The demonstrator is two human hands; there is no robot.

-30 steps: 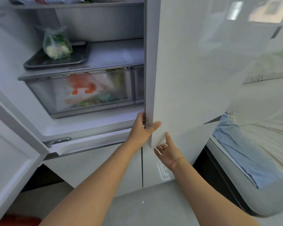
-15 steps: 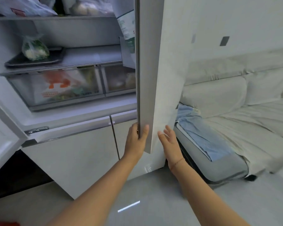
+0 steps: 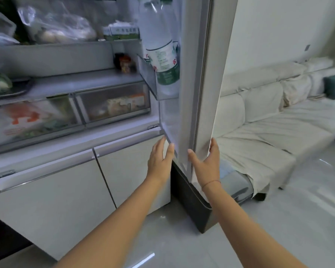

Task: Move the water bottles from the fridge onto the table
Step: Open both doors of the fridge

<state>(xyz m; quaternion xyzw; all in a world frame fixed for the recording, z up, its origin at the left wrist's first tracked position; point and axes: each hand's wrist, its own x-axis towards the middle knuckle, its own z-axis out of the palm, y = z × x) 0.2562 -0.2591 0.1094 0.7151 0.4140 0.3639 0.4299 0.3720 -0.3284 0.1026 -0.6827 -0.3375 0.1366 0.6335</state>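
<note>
The right fridge door (image 3: 199, 78) stands swung wide open, seen almost edge-on. A large clear water bottle (image 3: 160, 47) with a green and white label stands upright in the door's clear rack (image 3: 153, 88); a second bottle's green cap shows just behind it. My left hand (image 3: 160, 159) rests flat against the inner bottom corner of the door, fingers spread. My right hand (image 3: 206, 163) cups the door's outer bottom edge, thumb on the inside. Neither hand touches a bottle. No table is in view.
Fridge shelves hold bagged food (image 3: 56, 26), a small jar (image 3: 125, 63), a tray (image 3: 10, 89) and two crisper drawers (image 3: 112, 106). White freezer doors (image 3: 66, 190) lie below. A pale sofa (image 3: 278, 117) stands right of the door. The tiled floor (image 3: 182, 238) spreads beneath my arms.
The right door has swung further open to the right, uncovering the door rack and bottles. Both hands followed its bottom edge, and my view shifted right.
</note>
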